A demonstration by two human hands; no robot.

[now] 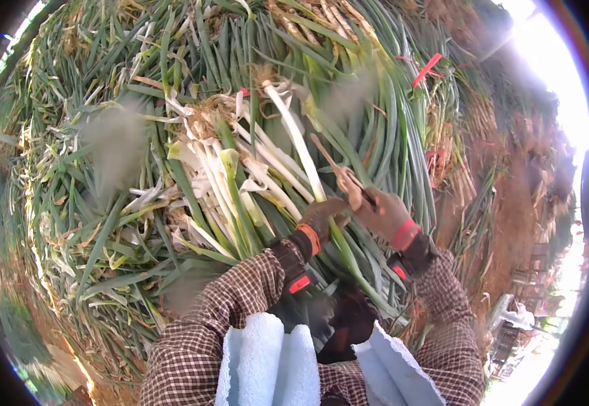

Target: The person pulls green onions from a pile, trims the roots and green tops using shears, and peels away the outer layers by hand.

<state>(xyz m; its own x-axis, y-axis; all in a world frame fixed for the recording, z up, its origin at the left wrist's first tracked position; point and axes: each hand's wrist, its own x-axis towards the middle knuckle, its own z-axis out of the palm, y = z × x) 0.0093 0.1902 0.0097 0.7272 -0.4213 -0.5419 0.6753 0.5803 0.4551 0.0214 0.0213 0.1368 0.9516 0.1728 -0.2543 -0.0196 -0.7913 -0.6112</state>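
Observation:
My left hand point(324, 216), gloved with an orange cuff, is closed around a long green onion point(293, 132). Its white stalk points up and away to the root end, and its green leaves run down past the hand toward my body. My right hand point(383, 218), gloved with a red band at the wrist, is close beside it on the right. Its fingers are closed on a limp brown strip point(340, 174), which looks like a withered outer leaf. Under and left of my left hand lie several green onions with peeled white stalks point(214, 183).
A large heap of green onions and stripped leaves point(105, 223) surrounds the hands. Bundles with red ties point(427, 70) lie to the upper right. Brown soil point(504, 230) shows at the right. A light blue towel point(260, 358) hangs at my chest.

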